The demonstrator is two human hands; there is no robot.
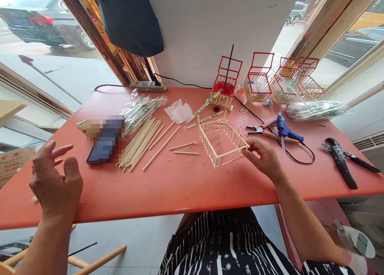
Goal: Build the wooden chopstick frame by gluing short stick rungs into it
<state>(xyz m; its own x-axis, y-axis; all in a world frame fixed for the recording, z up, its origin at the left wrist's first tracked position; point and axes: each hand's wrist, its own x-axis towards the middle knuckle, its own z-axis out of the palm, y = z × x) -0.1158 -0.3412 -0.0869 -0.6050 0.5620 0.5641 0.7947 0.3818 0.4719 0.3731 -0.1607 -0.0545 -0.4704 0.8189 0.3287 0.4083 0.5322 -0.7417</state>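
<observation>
My right hand pinches the right corner of a small open frame made of pale wooden sticks, with short upright rungs along its sides. The frame stands on the red table, tilted slightly toward me. My left hand is raised over the table's left side with its fingers apart and nothing in it. Between the hands lie a dark phone, partly blurred out, and a bundle of bare sticks. Two short stick pieces lie just left of the frame.
Behind are plastic-wrapped sticks, a crumpled tissue, a power strip and several red-edged stick baskets. At the right lie a blue glue gun with its cord, orange-handled pliers and black-handled pliers.
</observation>
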